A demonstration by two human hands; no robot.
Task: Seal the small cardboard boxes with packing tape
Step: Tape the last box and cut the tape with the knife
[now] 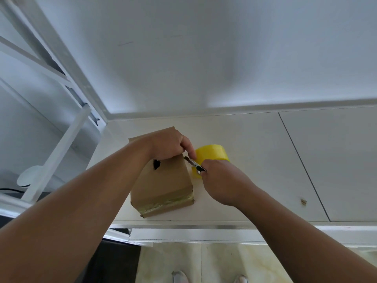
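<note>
A small brown cardboard box [163,186] lies on the white tabletop [244,160], with a band of clear tape across its near end and a small dark hole in its top. My left hand [171,146] presses on the box's far end, its fingers pinching tape at the right edge. Beside the box stands a yellow roll of packing tape [212,153]. My right hand [222,180] grips a utility knife [193,163], whose blade points up-left at the tape stretched between box and roll.
A white wall rises behind the table, with a white metal frame [61,64] at the left. A seam [304,166] crosses the tabletop at the right, and a small scrap [304,201] lies near it. Tiled floor and shoe tips show below the table edge.
</note>
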